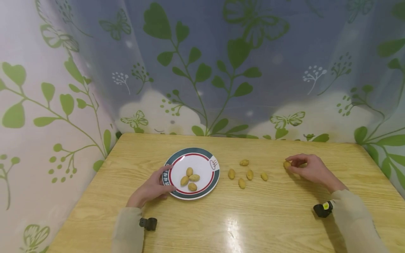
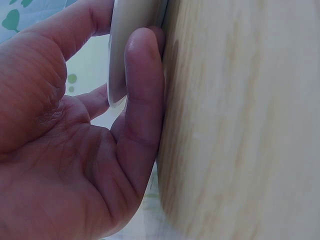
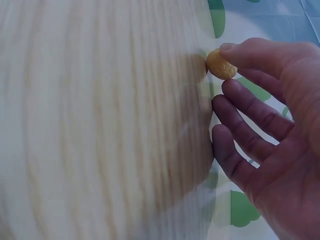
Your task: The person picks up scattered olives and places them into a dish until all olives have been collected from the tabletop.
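My left hand grips the left rim of a round white plate with a dark green border and a thin red ring. In the left wrist view, some fingers lie under the plate's edge. Several small oval yellow-brown fruits sit together on the plate. Over on the right, my right hand pinches one similar fruit between thumb and finger, at or just above the tabletop; whether it touches the wood I cannot tell. The other right fingers are loosely bent beneath it.
Between the plate and my right hand, several more loose fruits lie scattered on the light wooden table. Behind the table's back edge hangs a cloth printed with green leaves and butterflies. Each wrist carries a small black camera.
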The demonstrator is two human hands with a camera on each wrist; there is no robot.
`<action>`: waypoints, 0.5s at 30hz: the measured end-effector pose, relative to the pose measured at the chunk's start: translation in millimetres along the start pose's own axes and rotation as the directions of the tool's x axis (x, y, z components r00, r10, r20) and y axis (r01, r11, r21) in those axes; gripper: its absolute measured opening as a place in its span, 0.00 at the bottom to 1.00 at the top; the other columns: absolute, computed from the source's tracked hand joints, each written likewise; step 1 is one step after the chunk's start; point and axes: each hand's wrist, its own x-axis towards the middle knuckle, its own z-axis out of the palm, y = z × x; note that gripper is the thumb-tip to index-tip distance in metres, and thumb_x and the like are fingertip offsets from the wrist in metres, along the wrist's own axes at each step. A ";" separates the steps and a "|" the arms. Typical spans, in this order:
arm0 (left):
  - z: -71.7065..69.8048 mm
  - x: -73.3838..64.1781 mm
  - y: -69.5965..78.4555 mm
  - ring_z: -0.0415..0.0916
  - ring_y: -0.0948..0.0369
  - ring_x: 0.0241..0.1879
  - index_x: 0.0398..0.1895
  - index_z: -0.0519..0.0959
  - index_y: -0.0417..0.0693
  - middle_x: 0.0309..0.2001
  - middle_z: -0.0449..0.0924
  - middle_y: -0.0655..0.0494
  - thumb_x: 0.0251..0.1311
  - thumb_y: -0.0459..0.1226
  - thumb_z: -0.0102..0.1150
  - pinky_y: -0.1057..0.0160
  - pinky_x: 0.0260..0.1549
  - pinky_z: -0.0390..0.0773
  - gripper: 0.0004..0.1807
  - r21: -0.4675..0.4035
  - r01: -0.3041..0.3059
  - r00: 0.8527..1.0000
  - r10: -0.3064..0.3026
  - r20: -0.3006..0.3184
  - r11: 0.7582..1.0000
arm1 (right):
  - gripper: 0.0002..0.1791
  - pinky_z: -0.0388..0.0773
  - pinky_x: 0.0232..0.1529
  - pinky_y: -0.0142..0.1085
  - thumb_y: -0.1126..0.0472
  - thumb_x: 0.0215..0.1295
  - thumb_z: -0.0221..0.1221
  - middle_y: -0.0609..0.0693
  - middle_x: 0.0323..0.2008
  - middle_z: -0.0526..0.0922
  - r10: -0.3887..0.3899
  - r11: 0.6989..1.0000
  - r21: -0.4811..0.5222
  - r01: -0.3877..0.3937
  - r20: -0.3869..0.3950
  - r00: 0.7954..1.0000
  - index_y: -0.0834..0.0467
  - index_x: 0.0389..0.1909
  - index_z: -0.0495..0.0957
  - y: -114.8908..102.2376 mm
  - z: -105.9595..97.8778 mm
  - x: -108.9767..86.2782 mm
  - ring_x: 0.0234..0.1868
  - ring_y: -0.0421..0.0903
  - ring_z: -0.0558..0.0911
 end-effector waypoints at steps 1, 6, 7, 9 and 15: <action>0.2 -0.1 0.0 0.75 0.59 0.26 0.80 0.57 0.58 0.68 0.62 0.38 0.59 0.40 0.73 0.64 0.29 0.78 0.47 -0.003 0.000 1.000 0.000 -0.001 1.000 | 0.19 0.74 0.38 0.33 0.55 0.66 0.67 0.50 0.39 0.86 -0.001 1.000 -0.004 0.001 -0.001 1.000 0.59 0.55 0.84 0.5 0.6 0.2 0.40 0.36 0.80; 0.7 -0.6 0.4 0.75 0.59 0.26 0.80 0.57 0.58 0.68 0.62 0.38 0.60 0.39 0.72 0.64 0.30 0.78 0.47 0.001 -0.001 1.000 0.001 -0.006 1.000 | 0.19 0.75 0.39 0.35 0.54 0.65 0.69 0.51 0.41 0.86 0.001 1.000 -0.007 -0.001 -0.003 1.000 0.58 0.54 0.85 1.7 3.2 0.9 0.42 0.41 0.81; 0.8 -0.6 0.4 0.75 0.59 0.26 0.80 0.57 0.58 0.68 0.62 0.38 0.60 0.39 0.72 0.64 0.30 0.78 0.47 0.003 0.001 1.000 -0.001 -0.007 1.000 | 0.19 0.75 0.39 0.35 0.54 0.65 0.69 0.51 0.41 0.87 0.001 1.000 -0.007 -0.001 -0.001 1.000 0.57 0.54 0.84 1.8 3.6 1.2 0.42 0.41 0.81; 1.0 -0.3 0.7 0.75 0.59 0.27 0.79 0.57 0.58 0.68 0.62 0.38 0.60 0.39 0.72 0.64 0.30 0.78 0.47 0.006 0.002 1.000 -0.002 -0.009 1.000 | 0.20 0.75 0.39 0.34 0.54 0.64 0.70 0.52 0.42 0.87 -0.002 1.000 -0.005 0.002 0.002 1.000 0.57 0.54 0.84 1.5 4.2 1.5 0.41 0.39 0.81; 1.0 0.5 0.4 0.75 0.58 0.30 0.79 0.58 0.57 0.69 0.61 0.38 0.60 0.39 0.72 0.64 0.31 0.78 0.46 0.012 -0.013 1.000 0.013 -0.005 1.000 | 0.20 0.75 0.36 0.32 0.55 0.62 0.71 0.51 0.39 0.87 -0.023 1.000 0.004 0.023 0.002 1.000 0.58 0.54 0.84 -1.2 4.9 1.8 0.36 0.33 0.79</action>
